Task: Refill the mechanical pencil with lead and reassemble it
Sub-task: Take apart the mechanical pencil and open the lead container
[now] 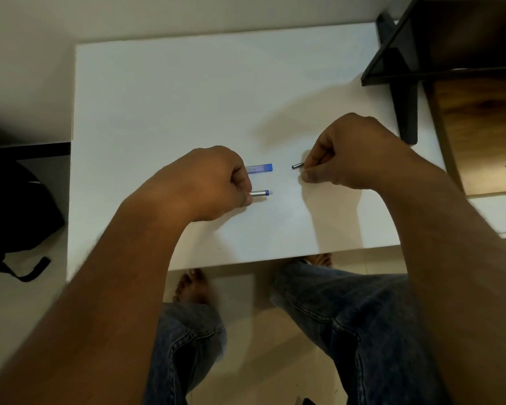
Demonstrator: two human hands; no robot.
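Gripping the mechanical pencil (pixel 260 193) in the left hand (pixel 211 182), fingers curled tight round the barrel, over the middle of the white table (pixel 187 97); resting on the top or held just clear of it, hard to tell. Only the rear end on show past the knuckles: silver tube, blue ring, white eraser tip, pointing right.

Pinching a small dark metal cap (pixel 297 166) between thumb and forefinger of the right hand (pixel 348 159), other fingers folded in, the cap pointing left toward the pencil but well apart from it (so off the pencil, not on it).

Lying flat on the table just beyond the left knuckles: a blue lead case (pixel 260 168), partly hidden by that hand, blue end to the right. Lidded or not, cannot tell; nothing of its contents visible.

Elsewhere: a black backpack (pixel 18 206) on the floor left of the table, a dark frame (pixel 403 83) at the far right corner, jeans and bare feet below the near edge.
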